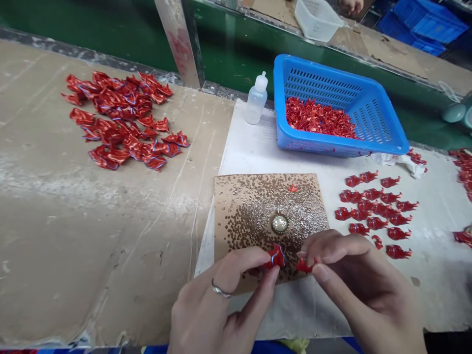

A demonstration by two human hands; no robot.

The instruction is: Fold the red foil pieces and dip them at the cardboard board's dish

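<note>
My left hand [232, 295], with a ring on one finger, pinches a small hollow red piece with a pale blue edge line [276, 256]. Close by on the right, my right hand [354, 280] grips a smaller red piece with pointed ends [305, 266] between thumb and fingertips. The two pieces are apart, with a narrow gap between them. Both are held over the near edge of a cardboard sheet [228, 191] spotted with wet, shiny brown patches. On that sheet lie a round glossy blob [280, 223] and a tiny red scrap [293, 187].
Joined red pieces [376, 206] lie in rows at right. A blue basket [342, 147] holds many small red pieces. Beside it stands a squeeze bottle [256, 98]. A heap of red pieces [121, 118] lies at left. A metal post [180, 44] rises behind; another person's hand [354, 6] shows far back.
</note>
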